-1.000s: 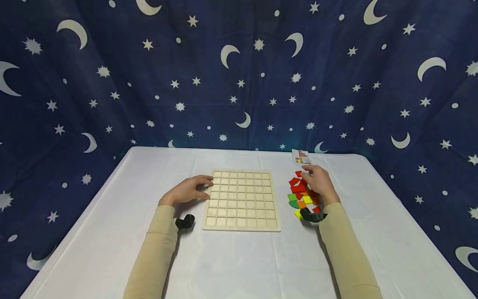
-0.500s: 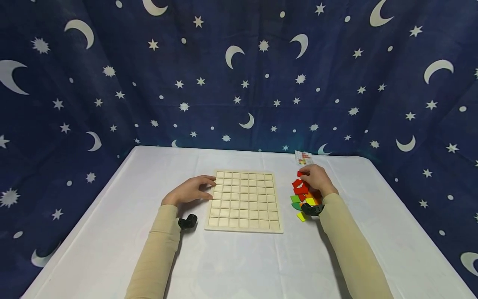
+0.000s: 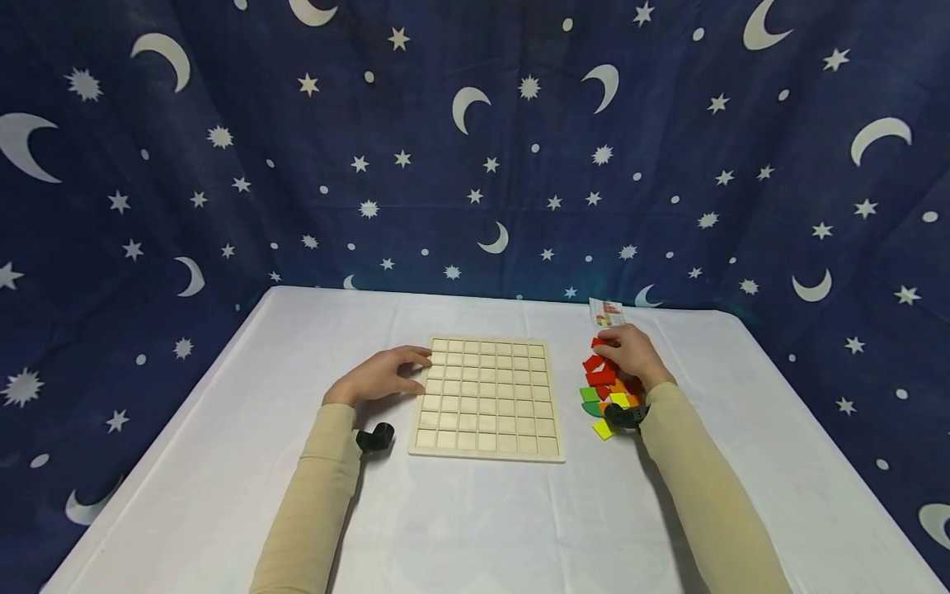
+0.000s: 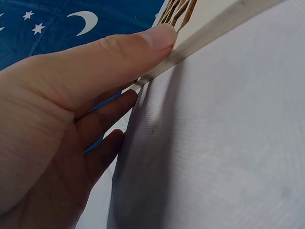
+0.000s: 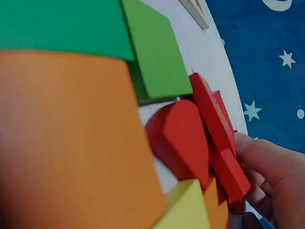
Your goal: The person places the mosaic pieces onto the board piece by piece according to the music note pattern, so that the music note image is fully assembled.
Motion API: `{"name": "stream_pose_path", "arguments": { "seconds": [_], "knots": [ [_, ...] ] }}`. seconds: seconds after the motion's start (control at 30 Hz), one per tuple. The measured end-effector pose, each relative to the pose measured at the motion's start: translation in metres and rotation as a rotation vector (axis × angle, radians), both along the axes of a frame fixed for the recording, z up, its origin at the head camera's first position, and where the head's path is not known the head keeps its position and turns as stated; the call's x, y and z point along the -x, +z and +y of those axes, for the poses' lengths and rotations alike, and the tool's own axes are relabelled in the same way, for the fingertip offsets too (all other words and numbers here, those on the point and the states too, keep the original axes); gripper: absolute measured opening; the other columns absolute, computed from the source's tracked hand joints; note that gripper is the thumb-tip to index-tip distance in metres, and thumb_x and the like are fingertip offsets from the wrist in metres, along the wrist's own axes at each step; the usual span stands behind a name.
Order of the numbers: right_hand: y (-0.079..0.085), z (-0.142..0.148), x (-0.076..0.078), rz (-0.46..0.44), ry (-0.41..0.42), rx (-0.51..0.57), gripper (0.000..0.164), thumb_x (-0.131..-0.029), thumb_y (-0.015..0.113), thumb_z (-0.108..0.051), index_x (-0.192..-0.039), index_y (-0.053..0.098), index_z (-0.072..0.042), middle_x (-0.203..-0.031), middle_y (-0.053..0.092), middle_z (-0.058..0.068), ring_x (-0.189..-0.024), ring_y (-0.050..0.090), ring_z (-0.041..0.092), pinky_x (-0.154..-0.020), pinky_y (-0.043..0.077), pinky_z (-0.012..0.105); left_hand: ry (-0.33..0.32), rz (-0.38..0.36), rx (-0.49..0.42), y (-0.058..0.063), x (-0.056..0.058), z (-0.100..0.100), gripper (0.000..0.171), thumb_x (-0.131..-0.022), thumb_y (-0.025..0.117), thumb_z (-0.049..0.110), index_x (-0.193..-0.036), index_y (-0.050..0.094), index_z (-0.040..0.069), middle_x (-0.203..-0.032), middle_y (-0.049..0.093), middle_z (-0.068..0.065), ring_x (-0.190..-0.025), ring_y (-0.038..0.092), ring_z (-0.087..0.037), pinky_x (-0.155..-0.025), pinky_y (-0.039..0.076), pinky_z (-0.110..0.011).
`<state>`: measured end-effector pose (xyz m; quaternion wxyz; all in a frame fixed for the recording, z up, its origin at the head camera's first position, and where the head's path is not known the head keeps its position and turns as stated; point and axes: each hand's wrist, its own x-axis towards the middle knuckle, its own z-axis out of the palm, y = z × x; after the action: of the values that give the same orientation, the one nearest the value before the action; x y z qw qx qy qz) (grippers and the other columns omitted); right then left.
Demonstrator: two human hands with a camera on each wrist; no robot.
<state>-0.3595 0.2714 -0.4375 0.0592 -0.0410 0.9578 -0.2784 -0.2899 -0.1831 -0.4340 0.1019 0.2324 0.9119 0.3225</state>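
A square wooden grid board (image 3: 486,459) lies flat mid-table. My left hand (image 3: 378,375) is at its left edge; in the left wrist view the thumb (image 4: 159,38) reaches the board's rim (image 4: 214,33), with the other fingers extended and relaxed below it. To the right of the board, my right hand (image 3: 631,353) is over a pile of coloured blocks, its fingertips at a small red block (image 3: 597,342) at the far end, which it appears to pinch. The right wrist view shows the thumb (image 5: 262,155) against red pieces (image 5: 214,114); the exact contact is partly hidden.
The pile also holds green (image 3: 589,395), yellow (image 3: 604,430) and orange (image 5: 71,138) blocks, some stacked on others. Behind it lies a small printed card (image 3: 607,313). A dark blue curtain (image 3: 416,231) with moons and stars hangs beyond the white-covered table (image 3: 482,528).
My right hand has come down to the red block at the pile's far end, its fingers drawing together. The left hand stays by the board. The head view has shifted slightly.
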Motion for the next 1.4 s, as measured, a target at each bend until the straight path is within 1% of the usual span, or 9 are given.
{"name": "stream_pose_path", "arguments": {
  "seconds": [0.27,0.4,0.5,0.6,0.7,0.83,1.0,1.2,1.4],
  "knots": [
    [0.004,0.002,0.0,-0.029,0.008,0.042,0.038,-0.099,0.059,-0.019,-0.133,0.058,-0.002,-0.131,0.049,0.023,-0.115,0.045,0.038,-0.104,0.041,0.057,0.007,0.001,-0.005,0.0,0.001,0.001,0.049,-0.084,0.078,0.023,-0.128,0.063,0.006,-0.148,0.046,-0.009,-0.141,0.035,-0.03,-0.116,0.029,-0.046],
    [0.005,0.0,0.001,-0.049,0.005,0.044,0.043,-0.099,0.059,-0.024,-0.136,0.054,-0.003,-0.132,0.05,0.021,-0.115,0.046,0.037,-0.104,0.043,0.055,0.005,-0.002,-0.012,-0.001,0.001,0.001,0.049,-0.084,0.078,0.022,-0.128,0.063,0.006,-0.148,0.046,-0.009,-0.141,0.035,-0.03,-0.116,0.029,-0.047],
    [0.006,-0.008,0.002,-0.016,0.007,0.045,0.046,-0.099,0.06,-0.027,-0.137,0.053,-0.004,-0.131,0.054,0.021,-0.113,0.049,0.036,-0.103,0.044,0.053,0.006,-0.004,-0.013,-0.002,0.001,-0.001,0.049,-0.084,0.078,0.022,-0.128,0.062,0.006,-0.148,0.046,-0.01,-0.141,0.035,-0.03,-0.116,0.029,-0.047],
    [0.011,-0.023,0.002,0.039,0.032,0.046,0.045,-0.097,0.062,-0.029,-0.134,0.056,-0.004,-0.127,0.058,0.02,-0.111,0.052,0.034,-0.1,0.047,0.05,0.006,-0.003,-0.009,-0.002,0.001,-0.001,0.049,-0.084,0.078,0.022,-0.128,0.062,0.006,-0.148,0.046,-0.009,-0.141,0.035,-0.03,-0.115,0.029,-0.047],
    [0.016,-0.042,0.002,0.087,0.108,0.046,0.041,-0.095,0.065,-0.029,-0.128,0.062,-0.005,-0.121,0.063,0.017,-0.107,0.056,0.032,-0.095,0.05,0.048,0.006,-0.004,-0.01,-0.001,0.001,-0.001,0.049,-0.084,0.078,0.022,-0.128,0.062,0.006,-0.148,0.046,-0.009,-0.141,0.035,-0.03,-0.116,0.029,-0.047],
    [0.023,-0.074,-0.001,0.151,0.282,0.035,0.033,-0.093,0.069,-0.025,-0.119,0.069,-0.005,-0.114,0.066,0.013,-0.103,0.057,0.03,-0.092,0.05,0.048,0.003,-0.005,-0.013,0.0,0.0,-0.001,0.049,-0.084,0.078,0.021,-0.128,0.062,0.006,-0.148,0.046,-0.009,-0.141,0.035,-0.03,-0.116,0.029,-0.046],
    [0.028,-0.117,-0.006,0.171,0.462,0.028,0.025,-0.093,0.069,-0.022,-0.113,0.071,-0.006,-0.109,0.064,0.01,-0.102,0.057,0.028,-0.091,0.049,0.045,-0.002,0.002,-0.013,0.001,0.001,-0.001,0.049,-0.084,0.078,0.021,-0.128,0.062,0.006,-0.148,0.046,-0.01,-0.14,0.036,-0.03,-0.115,0.03,-0.046],
    [0.028,-0.158,-0.012,0.148,0.534,-0.002,0.027,-0.092,0.07,-0.021,-0.113,0.07,-0.005,-0.107,0.063,0.009,-0.098,0.057,0.023,-0.088,0.051,0.04,-0.001,0.005,-0.013,-0.001,0.004,-0.002,0.049,-0.084,0.078,0.022,-0.128,0.063,0.007,-0.149,0.045,-0.009,-0.141,0.035,-0.029,-0.115,0.03,-0.045],
    [0.019,-0.18,-0.014,0.157,0.564,-0.047,0.025,-0.091,0.071,-0.023,-0.11,0.071,-0.007,-0.103,0.064,0.005,-0.094,0.056,0.019,-0.087,0.05,0.036,0.004,-0.002,-0.004,-0.002,0.005,-0.003,0.049,-0.084,0.078,0.023,-0.127,0.063,0.008,-0.148,0.046,-0.009,-0.141,0.036,-0.029,-0.116,0.029,-0.045]
  ]
}}
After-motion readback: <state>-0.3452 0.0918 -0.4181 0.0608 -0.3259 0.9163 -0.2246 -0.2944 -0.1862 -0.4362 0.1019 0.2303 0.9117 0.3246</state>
